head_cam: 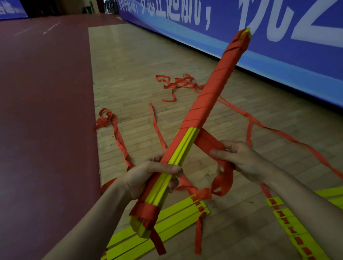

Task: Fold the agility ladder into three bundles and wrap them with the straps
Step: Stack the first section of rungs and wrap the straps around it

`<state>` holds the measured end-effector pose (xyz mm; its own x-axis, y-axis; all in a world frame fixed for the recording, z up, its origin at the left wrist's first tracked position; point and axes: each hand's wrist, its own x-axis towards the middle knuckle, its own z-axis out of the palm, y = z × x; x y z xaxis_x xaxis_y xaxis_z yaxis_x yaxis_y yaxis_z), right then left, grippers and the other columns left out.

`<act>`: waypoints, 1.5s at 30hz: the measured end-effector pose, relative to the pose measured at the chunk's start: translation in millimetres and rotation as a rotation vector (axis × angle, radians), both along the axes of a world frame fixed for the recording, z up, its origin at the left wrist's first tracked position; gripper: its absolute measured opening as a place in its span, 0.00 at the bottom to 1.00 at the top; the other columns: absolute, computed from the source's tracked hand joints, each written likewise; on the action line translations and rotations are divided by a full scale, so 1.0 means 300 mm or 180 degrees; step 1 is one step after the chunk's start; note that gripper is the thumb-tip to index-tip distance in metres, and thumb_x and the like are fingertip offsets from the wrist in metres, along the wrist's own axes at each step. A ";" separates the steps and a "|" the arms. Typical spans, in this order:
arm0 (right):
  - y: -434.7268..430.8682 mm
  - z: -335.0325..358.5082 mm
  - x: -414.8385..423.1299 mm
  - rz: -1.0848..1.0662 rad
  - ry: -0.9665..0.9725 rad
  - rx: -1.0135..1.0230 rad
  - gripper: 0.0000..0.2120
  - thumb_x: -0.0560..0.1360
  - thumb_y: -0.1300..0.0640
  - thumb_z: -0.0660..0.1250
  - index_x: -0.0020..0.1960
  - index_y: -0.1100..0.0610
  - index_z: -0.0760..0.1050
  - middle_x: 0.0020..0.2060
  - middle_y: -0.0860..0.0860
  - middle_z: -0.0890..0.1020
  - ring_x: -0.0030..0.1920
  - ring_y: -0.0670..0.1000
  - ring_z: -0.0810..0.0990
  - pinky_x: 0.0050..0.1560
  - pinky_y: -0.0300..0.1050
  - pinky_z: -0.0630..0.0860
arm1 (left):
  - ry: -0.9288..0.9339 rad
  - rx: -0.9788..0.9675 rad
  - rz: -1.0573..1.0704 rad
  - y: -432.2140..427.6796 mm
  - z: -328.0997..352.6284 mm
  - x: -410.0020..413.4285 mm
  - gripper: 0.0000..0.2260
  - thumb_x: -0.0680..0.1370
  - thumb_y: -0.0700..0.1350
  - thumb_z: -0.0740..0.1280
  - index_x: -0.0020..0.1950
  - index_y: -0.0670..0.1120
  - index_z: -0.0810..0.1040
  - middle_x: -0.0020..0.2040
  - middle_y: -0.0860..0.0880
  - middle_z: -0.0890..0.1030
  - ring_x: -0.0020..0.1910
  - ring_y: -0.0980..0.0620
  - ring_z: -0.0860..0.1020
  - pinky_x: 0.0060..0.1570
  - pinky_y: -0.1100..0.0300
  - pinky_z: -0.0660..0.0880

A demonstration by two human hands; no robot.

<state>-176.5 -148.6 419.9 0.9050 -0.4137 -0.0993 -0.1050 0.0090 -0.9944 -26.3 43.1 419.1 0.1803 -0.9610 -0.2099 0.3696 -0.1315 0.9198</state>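
Observation:
A bundle of yellow ladder rungs slants from lower left up to the right. Its upper half is wound tightly in red strap. My left hand grips the bare yellow part near the lower end. My right hand pinches the taut red strap that runs from the wound part down to the right. Below it a loose loop of strap hangs. A short red band circles the bundle's lower end.
On the wooden floor lie flat yellow rungs at the lower left and lower right. Tangled red straps trail ahead and to the left. A blue banner wall runs along the right. Dark red flooring lies left.

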 end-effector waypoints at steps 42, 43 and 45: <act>0.064 -0.023 0.046 -0.1280 0.0127 -0.1982 0.24 0.72 0.47 0.72 0.25 0.58 0.68 0.16 0.45 0.64 0.22 0.44 0.64 0.27 0.38 0.58 | -0.2769 0.0613 0.0850 -0.131 -0.087 -0.171 0.15 0.83 0.50 0.53 0.68 0.47 0.66 0.59 0.45 0.75 0.56 0.48 0.74 0.55 0.58 0.72; 0.056 -0.027 0.046 -0.1290 0.0092 -0.1942 0.23 0.71 0.46 0.73 0.26 0.60 0.71 0.17 0.45 0.65 0.22 0.44 0.64 0.29 0.40 0.60 | -0.2454 0.0503 0.0742 -0.130 -0.083 -0.166 0.14 0.84 0.48 0.54 0.70 0.51 0.65 0.60 0.48 0.74 0.56 0.52 0.73 0.52 0.67 0.71; 0.050 -0.030 0.046 -0.1312 0.0079 -0.1843 0.24 0.70 0.45 0.73 0.30 0.64 0.74 0.17 0.45 0.65 0.23 0.44 0.64 0.30 0.43 0.62 | -0.2021 0.0381 0.0570 -0.131 -0.087 -0.154 0.16 0.83 0.45 0.57 0.70 0.56 0.63 0.57 0.53 0.73 0.50 0.59 0.72 0.44 0.75 0.69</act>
<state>-162.8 -133.8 410.8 0.6637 -0.7145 0.2215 -0.2296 -0.4764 -0.8487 -72.6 3.9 393.0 0.4585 -0.8814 -0.1138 -0.2128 -0.2332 0.9488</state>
